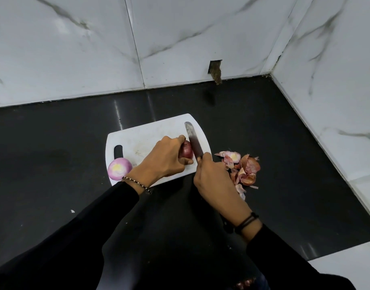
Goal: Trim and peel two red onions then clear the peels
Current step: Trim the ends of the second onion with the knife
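On the white cutting board (146, 132), my left hand (165, 158) grips an unpeeled red onion (186, 151) lying on its side. My right hand (213, 178) holds a knife (193, 141) by the handle, its blade standing against the onion's right end and pointing away from me. A peeled onion (119, 168), cut face up, sits at the board's near left corner. A pile of onion peels and a cut end (241, 166) lies on the black counter just right of the board.
The black counter (54, 147) meets white marble walls at the back and on the right. A small hole in the wall (215, 70) sits above the counter's back edge. A tiny white scrap (72, 211) lies on the counter near my left sleeve.
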`<state>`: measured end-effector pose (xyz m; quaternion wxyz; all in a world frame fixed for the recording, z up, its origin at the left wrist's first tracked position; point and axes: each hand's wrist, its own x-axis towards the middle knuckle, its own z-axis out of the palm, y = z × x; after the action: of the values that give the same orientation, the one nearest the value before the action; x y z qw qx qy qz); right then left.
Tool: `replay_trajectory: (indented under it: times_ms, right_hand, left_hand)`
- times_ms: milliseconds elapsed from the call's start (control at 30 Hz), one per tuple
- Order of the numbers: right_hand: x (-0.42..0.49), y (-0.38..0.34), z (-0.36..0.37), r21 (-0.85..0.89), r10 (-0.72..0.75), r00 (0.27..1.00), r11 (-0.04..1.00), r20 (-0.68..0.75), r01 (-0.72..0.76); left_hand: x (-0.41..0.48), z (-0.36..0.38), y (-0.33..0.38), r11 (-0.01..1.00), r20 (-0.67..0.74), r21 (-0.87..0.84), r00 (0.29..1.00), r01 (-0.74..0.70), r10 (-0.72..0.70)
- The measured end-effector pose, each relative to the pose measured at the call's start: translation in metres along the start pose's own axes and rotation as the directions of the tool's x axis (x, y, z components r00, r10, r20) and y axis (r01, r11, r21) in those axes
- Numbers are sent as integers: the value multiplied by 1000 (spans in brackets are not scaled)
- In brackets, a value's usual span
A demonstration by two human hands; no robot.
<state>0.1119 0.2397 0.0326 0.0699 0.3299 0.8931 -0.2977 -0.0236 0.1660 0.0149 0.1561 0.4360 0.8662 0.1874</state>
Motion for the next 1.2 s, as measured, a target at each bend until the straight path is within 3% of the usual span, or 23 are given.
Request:
replay_trajectory:
  times_ms: [167, 267, 533, 733, 1000, 1200]
  right_hand:
    - [1, 4, -4, -88, -69, 998, 994, 13, 70]
    - [-7, 11, -1, -33, 18, 998, 999, 57, -16]
    - [19, 4, 0, 63, 24, 1000, 998, 17, -25]
    - [-9, 9, 1, -100, -90, 996, 991, 14, 91]
    - [9, -7, -2, 30, 10, 999, 1000, 32, -11]
    - [-12, -11, -5, 14, 79, 995, 997, 61, -80]
  left_hand:
    - [4, 0, 1, 1000, 25, 19, 1000, -11, 11]
    - [7, 1, 2, 999, 30, 33, 999, -35, 34]
    - [9, -2, -1, 997, 8, -15, 997, -75, 75]
    - [10, -2, -3, 997, 36, -17, 996, -76, 77]
    - [3, 0, -5, 993, -29, -100, 998, -59, 56]
    - [5, -1, -2, 997, 8, -18, 997, -77, 78]
